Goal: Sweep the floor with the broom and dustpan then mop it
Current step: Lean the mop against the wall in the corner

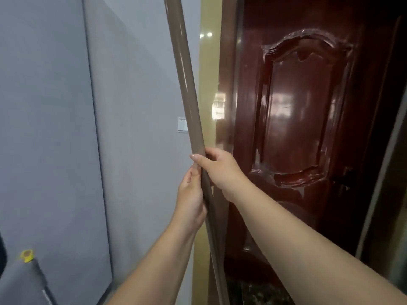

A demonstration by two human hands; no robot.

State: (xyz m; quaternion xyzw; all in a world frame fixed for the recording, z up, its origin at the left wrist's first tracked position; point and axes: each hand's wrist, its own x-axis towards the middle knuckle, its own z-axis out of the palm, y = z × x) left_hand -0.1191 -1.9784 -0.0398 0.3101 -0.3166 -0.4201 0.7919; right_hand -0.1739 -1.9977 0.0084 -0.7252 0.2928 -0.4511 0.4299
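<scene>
Between the grey wall point(55, 128) and the red-brown door point(308, 128), both your hands grip the brown handle point(187, 84): your right hand point(220, 170) wraps it higher, your left hand point(190, 199) just below, arms outstretched. It runs nearly upright, glossy, slightly tilted, its ends out of view.

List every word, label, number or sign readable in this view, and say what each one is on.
None can be read.
Wall switch: a plain white face, no marking legible.
Brown pole, gripped by the left hand and the right hand: no print visible.
Red door: carved panel only, no text.
Yellow cap at lower left: too blurred to tell.
</scene>
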